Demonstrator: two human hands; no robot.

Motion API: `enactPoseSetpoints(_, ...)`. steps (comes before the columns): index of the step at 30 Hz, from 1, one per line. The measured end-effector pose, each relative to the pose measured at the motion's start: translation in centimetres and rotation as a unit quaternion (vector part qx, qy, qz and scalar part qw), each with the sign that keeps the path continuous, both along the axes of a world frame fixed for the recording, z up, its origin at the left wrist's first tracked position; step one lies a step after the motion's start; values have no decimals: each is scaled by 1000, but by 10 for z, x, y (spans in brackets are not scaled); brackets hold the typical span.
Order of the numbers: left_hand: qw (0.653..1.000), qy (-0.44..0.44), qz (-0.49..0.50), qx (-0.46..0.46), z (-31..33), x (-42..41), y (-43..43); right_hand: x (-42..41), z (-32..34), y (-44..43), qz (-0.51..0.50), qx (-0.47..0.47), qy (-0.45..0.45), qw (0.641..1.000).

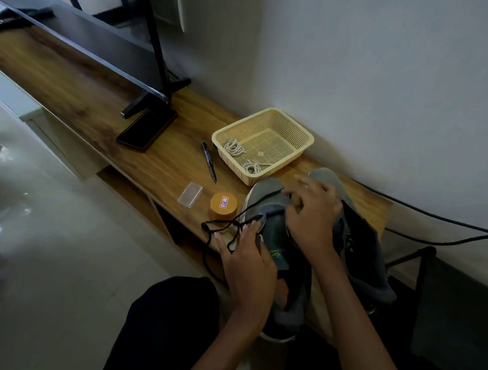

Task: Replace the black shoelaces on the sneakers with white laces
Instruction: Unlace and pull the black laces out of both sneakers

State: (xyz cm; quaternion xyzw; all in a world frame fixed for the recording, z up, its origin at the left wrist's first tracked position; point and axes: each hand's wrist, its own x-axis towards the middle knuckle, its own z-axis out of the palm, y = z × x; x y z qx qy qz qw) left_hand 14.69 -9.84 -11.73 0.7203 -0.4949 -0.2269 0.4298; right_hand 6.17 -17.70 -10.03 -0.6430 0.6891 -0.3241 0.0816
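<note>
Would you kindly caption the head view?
Left hand holds a sneaker, right hand pinches its black lace, beside a basket.

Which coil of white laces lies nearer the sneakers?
The coil in the basket's near corner, just beyond the left sneaker's toe; the other coil lies farther back along the left wall.
</note>
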Motion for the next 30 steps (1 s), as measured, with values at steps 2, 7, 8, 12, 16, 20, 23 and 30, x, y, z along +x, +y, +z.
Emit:
enactPoseSetpoints(2, 999, -17, 11, -30, 1, -2, 0, 1, -2, 2, 72, 31, 93, 993)
enactPoseSetpoints(7, 998, 18, -15, 50, 7, 1, 2, 6, -3, 1, 102, 94, 153, 979)
enactPoseSetpoints(8, 998, 17, -18, 56, 8, 2, 2, 6, -4, 0, 102, 75, 151, 980)
enactPoseSetpoints(12, 999, 14, -13, 41, 6, 2, 1, 9, -13, -1, 79, 10, 145, 986)
enactPoseSetpoints(16, 999, 15, -5, 39, 7, 2, 2, 11, -13, 1, -19, -14, 89, 996)
enactPoseSetpoints(20, 999, 14, -9, 29, 4, 3, 0, 0, 4, -5, -157, -86, -106, 978)
enactPoseSetpoints(23, 999, 15, -10, 33, 2, 4, -1, -9, 12, -7, -131, -110, -134, 976)
enactPoseSetpoints(30, 999, 24, -17, 42, 8, 3, 1, -6, 9, -4, 51, 31, 38, 997)
